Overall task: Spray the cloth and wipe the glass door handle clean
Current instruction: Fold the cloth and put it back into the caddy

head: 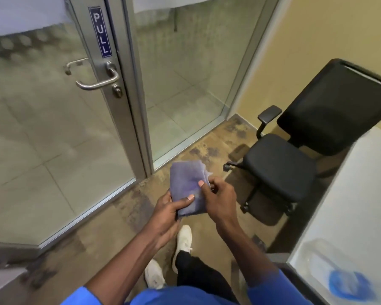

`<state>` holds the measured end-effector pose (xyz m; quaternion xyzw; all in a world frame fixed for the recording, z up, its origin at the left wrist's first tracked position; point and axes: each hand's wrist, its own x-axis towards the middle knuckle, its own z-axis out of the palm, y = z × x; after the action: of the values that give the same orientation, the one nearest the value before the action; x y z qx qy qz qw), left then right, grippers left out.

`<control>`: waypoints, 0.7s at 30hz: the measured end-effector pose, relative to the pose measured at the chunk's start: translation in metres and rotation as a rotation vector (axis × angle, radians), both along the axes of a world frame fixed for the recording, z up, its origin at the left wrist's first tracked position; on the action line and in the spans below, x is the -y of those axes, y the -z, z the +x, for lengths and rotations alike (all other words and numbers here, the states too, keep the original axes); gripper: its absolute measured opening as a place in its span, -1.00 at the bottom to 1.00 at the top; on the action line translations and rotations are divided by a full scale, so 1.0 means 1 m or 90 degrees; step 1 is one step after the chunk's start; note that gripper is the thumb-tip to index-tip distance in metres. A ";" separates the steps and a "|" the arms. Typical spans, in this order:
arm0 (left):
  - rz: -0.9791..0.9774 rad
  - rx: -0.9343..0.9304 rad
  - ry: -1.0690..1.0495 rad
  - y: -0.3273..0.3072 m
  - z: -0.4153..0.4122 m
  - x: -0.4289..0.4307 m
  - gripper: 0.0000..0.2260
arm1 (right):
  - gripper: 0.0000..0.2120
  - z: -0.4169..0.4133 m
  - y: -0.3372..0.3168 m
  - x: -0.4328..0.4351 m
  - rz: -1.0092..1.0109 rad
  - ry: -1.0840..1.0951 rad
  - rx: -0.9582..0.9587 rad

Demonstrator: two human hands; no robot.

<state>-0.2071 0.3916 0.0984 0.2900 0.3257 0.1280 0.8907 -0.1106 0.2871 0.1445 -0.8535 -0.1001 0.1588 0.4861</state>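
Nearest, the left hand (169, 213) and right hand (218, 195) both gripped a folded purple cloth (186, 186) low at centre, thumbs pressed on its face, apparently folding or readying it. A blurred spray bottle (341, 276) lay on the white surface (361, 172) at 4 o'clock. The step looked like preparation; next would call for reaching up to the door handle (98, 81) at 11 o'clock, well apart from the cloth.
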 end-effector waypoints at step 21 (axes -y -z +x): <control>0.199 -0.102 0.365 0.020 0.085 0.262 -0.45 | -0.62 0.059 0.031 0.328 0.082 0.199 -0.185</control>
<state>-0.1219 0.1298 0.0786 0.5121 0.2766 -0.1024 0.8067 -0.0521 -0.0407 0.1132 -0.7940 0.0950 0.1962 0.5675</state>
